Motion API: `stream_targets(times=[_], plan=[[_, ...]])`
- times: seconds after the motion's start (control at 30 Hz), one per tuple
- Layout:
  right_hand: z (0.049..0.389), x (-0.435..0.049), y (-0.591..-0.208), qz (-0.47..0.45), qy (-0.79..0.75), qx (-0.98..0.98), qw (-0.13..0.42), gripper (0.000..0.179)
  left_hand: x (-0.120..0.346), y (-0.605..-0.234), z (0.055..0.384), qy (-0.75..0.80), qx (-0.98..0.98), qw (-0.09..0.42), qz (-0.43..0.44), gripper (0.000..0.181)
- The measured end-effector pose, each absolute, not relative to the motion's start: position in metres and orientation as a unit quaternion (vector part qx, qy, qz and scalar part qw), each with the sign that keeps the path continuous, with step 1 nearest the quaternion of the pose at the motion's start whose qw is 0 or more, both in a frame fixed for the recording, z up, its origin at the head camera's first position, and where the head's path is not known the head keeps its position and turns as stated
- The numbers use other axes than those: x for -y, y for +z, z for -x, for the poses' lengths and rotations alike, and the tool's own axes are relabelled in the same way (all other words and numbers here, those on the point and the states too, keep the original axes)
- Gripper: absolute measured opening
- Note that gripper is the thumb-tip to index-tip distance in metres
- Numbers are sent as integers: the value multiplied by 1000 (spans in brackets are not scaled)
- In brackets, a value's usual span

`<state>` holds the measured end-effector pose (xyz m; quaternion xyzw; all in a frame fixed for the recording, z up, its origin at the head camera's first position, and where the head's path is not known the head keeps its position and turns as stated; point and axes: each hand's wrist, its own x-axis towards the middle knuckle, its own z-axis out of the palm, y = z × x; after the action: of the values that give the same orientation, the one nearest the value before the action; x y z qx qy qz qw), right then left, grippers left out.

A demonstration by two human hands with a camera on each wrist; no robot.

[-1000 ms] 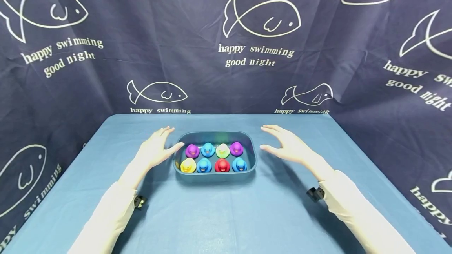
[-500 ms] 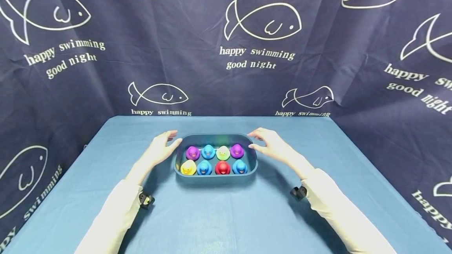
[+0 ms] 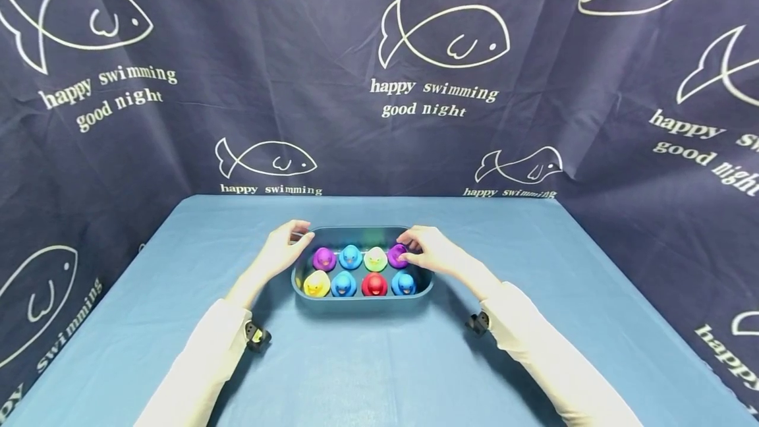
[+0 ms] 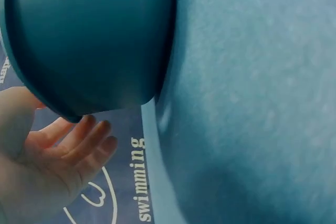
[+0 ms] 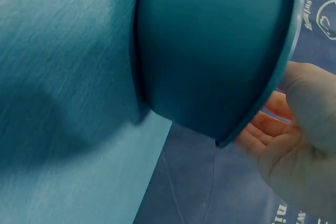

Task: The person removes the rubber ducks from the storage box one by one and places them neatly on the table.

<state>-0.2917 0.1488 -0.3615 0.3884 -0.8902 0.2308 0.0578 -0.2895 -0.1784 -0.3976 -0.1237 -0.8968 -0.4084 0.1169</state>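
A dark teal oval tub (image 3: pixel 363 304) stands on the table with several small rubber ducks in two rows. The back row has a purple duck (image 3: pixel 324 259), a blue duck (image 3: pixel 350 257), a pale green duck (image 3: pixel 375 259) and another purple duck (image 3: pixel 396 256). In front sit a yellow duck (image 3: pixel 317 284), blue ducks (image 3: pixel 344 284) and a red duck (image 3: pixel 374 284). My right hand (image 3: pixel 435 250) reaches over the right rim, thumb and fingers spread about the right purple duck, partly covering it. Loosely bent, my left hand (image 3: pixel 281 249) is at the left rim, holding nothing.
Blue cloth covers the table (image 3: pixel 379 368). A dark curtain (image 3: pixel 344 111) with fish drawings hangs behind and at both sides. Each wrist carries a small black camera (image 3: pixel 257 336). In the wrist views the tub's wall (image 4: pixel 94 40) hides its contents.
My right hand has moved left from beside the tub to over the right purple duck. My left hand has come slightly right, up to the tub's left rim. The ducks keep their places.
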Motion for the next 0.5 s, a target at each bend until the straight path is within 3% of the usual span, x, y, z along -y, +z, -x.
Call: stream_targets(times=[0.23, 0.5], plan=[[293, -138, -365, -386, 149, 907, 76, 30, 174, -402, 291, -415, 900, 81, 107, 40], [292, -131, -372, -369, 123, 917, 82, 30, 174, -406, 291, -406, 901, 102, 118, 35]])
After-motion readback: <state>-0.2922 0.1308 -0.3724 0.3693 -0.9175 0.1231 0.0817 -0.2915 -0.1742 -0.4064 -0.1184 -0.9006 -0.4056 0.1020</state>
